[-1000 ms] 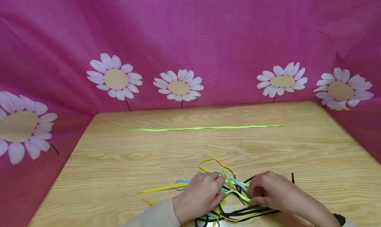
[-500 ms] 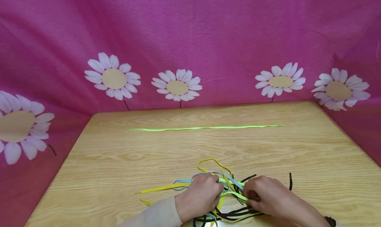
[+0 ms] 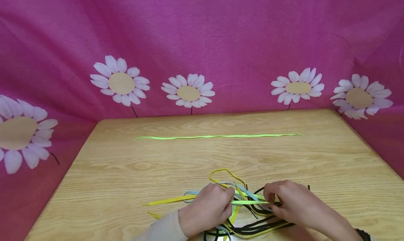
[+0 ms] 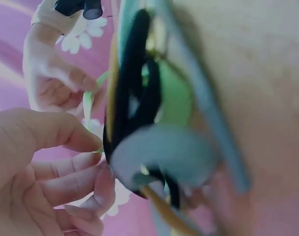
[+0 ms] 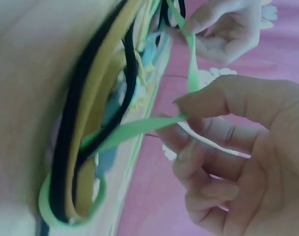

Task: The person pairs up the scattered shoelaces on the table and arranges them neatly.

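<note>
Both hands work over a tangle of flat shoelaces at the table's near side. A bright green shoelace (image 3: 249, 202) runs nearly straight between them. My left hand (image 3: 206, 207) pinches it between thumb and forefinger, as the left wrist view shows. To the right, my right hand (image 3: 295, 206) pinches the same green lace with thumb and fingertip; in the right wrist view the lace (image 5: 134, 132) bends at that pinch and runs back into the tangle. Black laces (image 3: 252, 228), yellow laces (image 3: 168, 200) and a light blue lace (image 3: 247, 192) lie looped together beneath and around the hands.
Farther back, a separate green shoelace (image 3: 217, 136) lies stretched straight across the wooden table (image 3: 126, 167). A pink cloth (image 3: 240, 30) printed with white daisies encloses the table's back and sides.
My right hand shifted slightly left, then moved back to the right. The green lace between the hands was curved and is now drawn straighter. The left hand stays nearly in place.
</note>
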`<state>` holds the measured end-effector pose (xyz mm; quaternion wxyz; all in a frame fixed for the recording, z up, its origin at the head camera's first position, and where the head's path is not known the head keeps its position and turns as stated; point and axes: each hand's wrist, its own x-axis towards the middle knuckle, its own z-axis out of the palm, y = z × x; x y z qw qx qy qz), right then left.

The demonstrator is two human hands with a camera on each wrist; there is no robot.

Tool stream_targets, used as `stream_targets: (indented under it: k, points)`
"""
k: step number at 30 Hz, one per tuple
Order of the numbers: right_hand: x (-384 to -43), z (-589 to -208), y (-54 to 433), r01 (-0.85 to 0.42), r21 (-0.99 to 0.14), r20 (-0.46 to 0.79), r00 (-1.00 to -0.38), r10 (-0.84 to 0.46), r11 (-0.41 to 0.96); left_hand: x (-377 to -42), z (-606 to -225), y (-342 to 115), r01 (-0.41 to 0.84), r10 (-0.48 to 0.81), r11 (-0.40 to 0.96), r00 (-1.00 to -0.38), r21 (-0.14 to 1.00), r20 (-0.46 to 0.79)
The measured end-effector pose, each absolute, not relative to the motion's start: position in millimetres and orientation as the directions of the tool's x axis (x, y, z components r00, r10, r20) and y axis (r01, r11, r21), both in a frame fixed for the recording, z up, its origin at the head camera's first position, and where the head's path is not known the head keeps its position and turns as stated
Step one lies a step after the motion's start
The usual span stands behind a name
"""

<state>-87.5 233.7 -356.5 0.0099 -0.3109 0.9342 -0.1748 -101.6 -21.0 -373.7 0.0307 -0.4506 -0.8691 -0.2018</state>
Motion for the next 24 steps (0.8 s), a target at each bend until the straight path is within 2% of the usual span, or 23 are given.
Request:
stream_targets:
  k: [4, 9, 12, 15, 21, 24]
  points:
    - [-89.7, -350.3, 241.6, -0.563, -0.359, 0.053, -0.808, -0.586, 0.744, -100.1, -360.3, -29.3, 0.782, 0.759, 0.527, -0.609, 0.333, 0.229]
    - [-94.2, -340.3, 252.2, -0.584, -0.344, 0.116, -0.804, -0.584, 0.735, -100.1, -345.3, -42.8, 0.789, 0.737, 0.547, -0.613, 0.281, 0.285]
    - [-96.6, -332.5, 259.5, -0.611, -0.319, 0.180, -0.789, -0.587, 0.725, -102.4, -336.8, -52.1, 0.784, 0.715, 0.548, -0.620, 0.290, 0.323]
    - [-98.1, -324.4, 266.9, -0.635, -0.280, 0.230, -0.773, -0.592, 0.720, -104.3, -327.4, -62.7, 0.764, 0.686, 0.568, -0.645, 0.305, 0.338]
    - [-97.8, -311.8, 277.2, -0.537, -0.151, 0.247, -0.834, -0.494, 0.830, -106.5, -311.4, -85.9, 0.724, 0.626, 0.630, -0.688, 0.281, 0.367]
    - [-99.3, -310.6, 281.9, -0.524, -0.116, 0.267, -0.835, -0.482, 0.843, -108.7, -307.4, -96.7, 0.712, 0.597, 0.649, -0.694, 0.267, 0.402]
